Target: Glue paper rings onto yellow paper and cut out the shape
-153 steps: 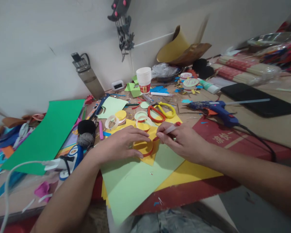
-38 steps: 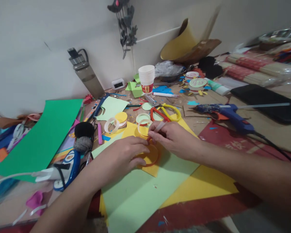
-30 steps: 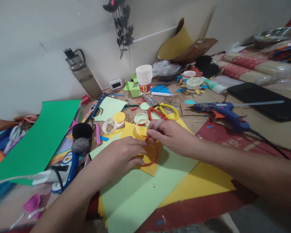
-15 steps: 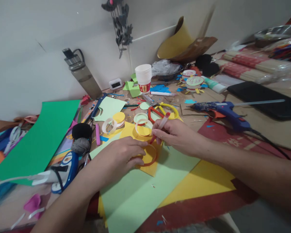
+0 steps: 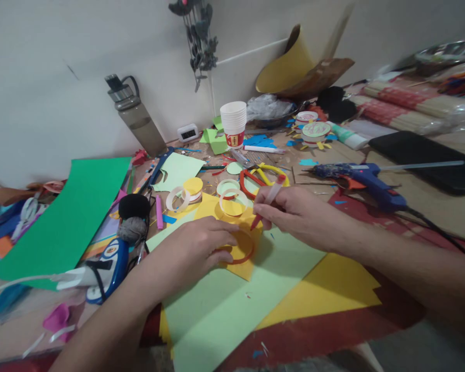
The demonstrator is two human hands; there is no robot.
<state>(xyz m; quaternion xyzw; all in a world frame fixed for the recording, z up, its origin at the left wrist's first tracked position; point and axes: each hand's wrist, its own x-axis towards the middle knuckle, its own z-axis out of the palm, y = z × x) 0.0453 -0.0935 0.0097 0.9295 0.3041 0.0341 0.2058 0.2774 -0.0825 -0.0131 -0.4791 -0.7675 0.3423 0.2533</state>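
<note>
My left hand (image 5: pixel 201 240) holds a thin red-edged ring (image 5: pixel 248 260) down flat, its thumb and fingers at the ring's left side. Beneath the ring lies a small yellow-orange paper (image 5: pixel 246 273), on top of a light green sheet (image 5: pixel 225 310). In my right hand (image 5: pixel 284 206) is a red marker (image 5: pixel 273 192), tilted with its tip down near the ring's upper right edge. Whether the tip touches the paper, I cannot tell. Just beyond my hands stand a white ring (image 5: pixel 220 202) and another white ring (image 5: pixel 169 201) beside a yellow disc (image 5: pixel 192 186).
Scissors with yellow and red handles (image 5: pixel 271 174) lie beyond my right hand. A blue glue gun (image 5: pixel 375 181) rests at right near a black phone-like slab (image 5: pixel 422 160). Stacked paper cups (image 5: pixel 233 121) and a water bottle (image 5: pixel 137 121) stand behind. Green card (image 5: pixel 70 212) lies left.
The marker tip has moved a little to the right along the ring's upper edge. My left hand stays on the ring. The whole view has shifted slightly.
</note>
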